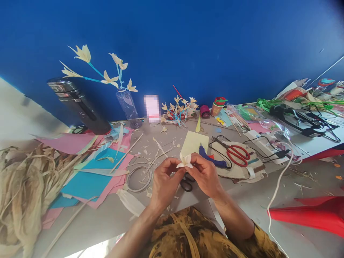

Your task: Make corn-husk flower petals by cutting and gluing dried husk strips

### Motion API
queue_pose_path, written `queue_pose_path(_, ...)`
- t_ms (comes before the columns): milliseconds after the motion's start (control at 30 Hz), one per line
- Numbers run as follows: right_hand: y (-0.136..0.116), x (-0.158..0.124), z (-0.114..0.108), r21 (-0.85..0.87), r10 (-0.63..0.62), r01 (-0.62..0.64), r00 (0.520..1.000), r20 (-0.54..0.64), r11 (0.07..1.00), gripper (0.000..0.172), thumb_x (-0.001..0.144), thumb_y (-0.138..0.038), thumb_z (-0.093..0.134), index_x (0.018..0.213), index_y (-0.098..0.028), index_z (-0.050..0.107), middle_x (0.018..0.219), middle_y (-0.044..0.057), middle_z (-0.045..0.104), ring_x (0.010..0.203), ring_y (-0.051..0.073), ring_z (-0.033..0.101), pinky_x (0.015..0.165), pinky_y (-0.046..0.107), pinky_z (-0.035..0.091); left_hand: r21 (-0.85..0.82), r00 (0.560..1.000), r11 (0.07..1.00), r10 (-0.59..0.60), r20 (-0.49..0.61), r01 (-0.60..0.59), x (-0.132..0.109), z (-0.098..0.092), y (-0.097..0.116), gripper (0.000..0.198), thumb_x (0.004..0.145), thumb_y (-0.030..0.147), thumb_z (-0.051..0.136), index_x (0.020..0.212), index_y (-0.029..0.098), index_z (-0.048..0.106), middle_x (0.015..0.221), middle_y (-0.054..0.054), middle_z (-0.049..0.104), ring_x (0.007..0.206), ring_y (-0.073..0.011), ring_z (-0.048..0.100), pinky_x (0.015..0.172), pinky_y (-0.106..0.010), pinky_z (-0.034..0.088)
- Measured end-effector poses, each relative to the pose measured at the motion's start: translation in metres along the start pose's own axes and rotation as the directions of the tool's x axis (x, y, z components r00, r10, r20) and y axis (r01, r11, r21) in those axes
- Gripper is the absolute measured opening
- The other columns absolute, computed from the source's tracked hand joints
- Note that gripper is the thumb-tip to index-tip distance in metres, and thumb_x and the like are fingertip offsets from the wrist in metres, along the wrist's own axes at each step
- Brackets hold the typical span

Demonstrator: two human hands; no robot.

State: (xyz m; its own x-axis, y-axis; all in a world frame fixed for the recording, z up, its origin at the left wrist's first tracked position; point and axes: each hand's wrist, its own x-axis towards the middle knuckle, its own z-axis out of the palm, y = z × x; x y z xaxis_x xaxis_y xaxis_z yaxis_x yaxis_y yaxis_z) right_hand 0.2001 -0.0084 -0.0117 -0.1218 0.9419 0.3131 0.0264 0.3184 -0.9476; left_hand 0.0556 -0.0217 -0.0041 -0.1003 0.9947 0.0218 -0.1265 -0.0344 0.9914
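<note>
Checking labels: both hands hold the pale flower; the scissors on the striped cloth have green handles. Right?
No: the head view shows the scissors on the striped cloth have red handles, not green. Left hand and right hand do hold the pale flower.

I am watching the left hand [168,181] and the right hand [205,175] pinching a cream flower [185,161] between their fingertips. Just below that grip, black-handled scissors [186,181] are lying partly hidden. Just beyond it, a yellow sheet [195,141] is lying flat. To its right a blue glue gun [212,157] is resting, with red-handled scissors [230,148] lying farther right on a striped cloth [240,172]. Well left of the grip, blue sheets [86,182] are overlapping pink paper [113,186]; beyond, a clear bottle [129,107] is holding blue-stemmed flowers [109,79].
</note>
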Motion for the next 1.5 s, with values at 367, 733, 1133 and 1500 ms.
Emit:
queue_pose_path(367, -0.001, -0.001, 0.003, 0.087, 0.050, -0.047, 0.998, -0.038, 0.995, 0.015, 0.086, -0.030, 0.067, 0.077, -0.019, 0.064, 0.077, 0.001, 0.059, 0.065, 0.013, 0.052, 0.056, 0.024, 0.041, -0.294, 0.991, 0.956, 0.021, 0.130, 0.019, 0.004, -0.002, -0.020, 0.008, 0.076, 0.023, 0.079, 0.083, 0.023, 0.080, 0.088, -0.002, 0.067, 0.078, -0.0139, 0.057, 0.076, -0.025, 0.047)
queue_pose_path(733, 0.009, -0.004, -0.003, 0.318, 0.270, -0.292, 0.956, 0.112, 0.902, 0.025, 0.071, -0.037, 0.083, 0.072, -0.015, 0.071, 0.066, 0.000, 0.057, 0.061, 0.011, 0.045, 0.056, 0.024, 0.036, -0.264, 0.963, 0.956, 0.182, 0.200, -0.125, 0.010, -0.015, -0.016, 0.017, 0.070, 0.013, 0.082, 0.079, 0.028, 0.082, 0.090, -0.002, 0.070, 0.083, -0.0148, 0.062, 0.076, -0.026, 0.050)
queue_pose_path(1133, -0.005, -0.002, -0.007, 0.384, 0.315, -0.386, 0.920, 0.234, 0.839, 0.033, 0.061, -0.034, 0.091, 0.066, -0.016, 0.062, 0.065, 0.000, 0.059, 0.058, 0.011, 0.047, 0.051, 0.022, 0.035, -0.329, 0.924, 0.944, 0.108, 0.367, 0.021, 0.008, -0.021, -0.014, 0.009, 0.070, 0.029, 0.085, 0.077, 0.024, 0.082, 0.075, -0.002, 0.064, 0.068, -0.0124, 0.054, 0.062, -0.024, 0.043)
queue_pose_path(1500, -0.004, 0.002, -0.014, 0.352, 0.404, -0.505, 0.856, 0.323, 0.788, 0.036, 0.057, -0.034, 0.092, 0.062, -0.015, 0.062, 0.062, -0.001, 0.059, 0.055, 0.010, 0.048, 0.050, 0.022, 0.035, -0.224, 0.923, 0.970, 0.000, 0.384, 0.093, 0.004, -0.019, -0.015, 0.016, 0.068, 0.031, 0.086, 0.072, 0.019, 0.079, 0.069, -0.001, 0.059, 0.066, -0.0124, 0.048, 0.063, -0.026, 0.037)
